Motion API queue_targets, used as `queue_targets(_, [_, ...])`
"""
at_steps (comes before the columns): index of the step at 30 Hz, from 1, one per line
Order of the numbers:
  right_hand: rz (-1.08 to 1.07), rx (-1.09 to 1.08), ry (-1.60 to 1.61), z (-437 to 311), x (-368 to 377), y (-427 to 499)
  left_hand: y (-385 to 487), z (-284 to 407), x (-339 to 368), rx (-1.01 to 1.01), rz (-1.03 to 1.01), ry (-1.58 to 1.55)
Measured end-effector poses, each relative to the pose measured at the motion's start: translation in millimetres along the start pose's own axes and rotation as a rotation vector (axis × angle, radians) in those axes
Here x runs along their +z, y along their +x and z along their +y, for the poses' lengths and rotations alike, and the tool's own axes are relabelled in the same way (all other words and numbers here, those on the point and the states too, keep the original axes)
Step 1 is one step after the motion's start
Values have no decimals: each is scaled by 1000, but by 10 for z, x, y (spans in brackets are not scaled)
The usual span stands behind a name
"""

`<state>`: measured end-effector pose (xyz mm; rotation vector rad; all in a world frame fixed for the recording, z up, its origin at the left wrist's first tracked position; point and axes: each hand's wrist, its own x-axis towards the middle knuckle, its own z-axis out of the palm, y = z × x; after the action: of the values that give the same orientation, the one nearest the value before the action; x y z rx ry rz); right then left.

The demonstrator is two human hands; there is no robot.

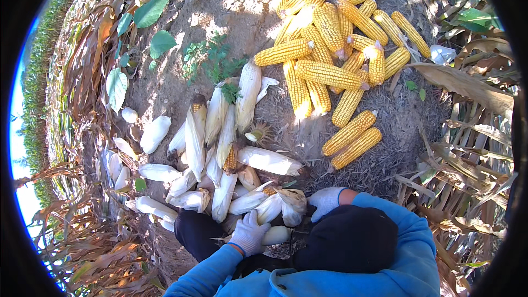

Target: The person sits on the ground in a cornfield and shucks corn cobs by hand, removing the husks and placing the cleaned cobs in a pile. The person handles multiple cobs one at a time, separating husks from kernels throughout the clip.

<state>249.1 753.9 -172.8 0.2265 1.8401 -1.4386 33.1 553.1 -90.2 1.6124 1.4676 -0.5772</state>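
My left hand (249, 234), in a white knit glove, is closed around an ear of corn in pale husk (276, 235) low in front of me. To its right, my right hand (326, 201), gloved too, is beside the brownish husk of another ear (292, 206); its fingertips are partly hidden, and I cannot tell whether it grips anything. Many unhusked ears (222, 198) lie heaped just beyond my hands, a few with yellow kernels showing. Farther off to the right is a pile of husked yellow ears (330, 74), with two husked ears (350, 134) lying nearer me.
Loose husks (156, 134) are scattered on the bare soil (165, 86) at left. Dry corn stalks and leaves line the left (82, 90) and right (474, 132) sides. A small green weed (214, 55) grows beyond the unhusked heap. My dark-clad knees flank my left hand.
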Motion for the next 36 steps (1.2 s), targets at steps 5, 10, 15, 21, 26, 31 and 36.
queue_targets(5, [462, 53, -302, 38, -612, -154, 204, -91, -385, 85, 234, -364])
queue_targets(10, [977, 3, -591, -230, -1791, 268, 666, -1010, -1546, -420, 964, 13])
queue_targets(15, [819, 102, -930, -570, -2544, 1031, 1080, -1225, -1740, -555, 630, 213])
queue_targets(21, [877, 90, -1184, -536, -2598, 1664, 1442, -1468, -1580, -456, 825, 398])
queue_targets(26, [865, 165, -1172, -590, -2633, 1698, 1811, -1667, -1961, -434, 843, 75])
queue_targets(31, [1118, -61, -944, -314, -2613, 1498, 1916, -1865, -2452, -591, 551, 68])
queue_targets(36, [1129, -655, 816, -149, -2631, 998, 1906, -1801, -2479, -488, 523, 54])
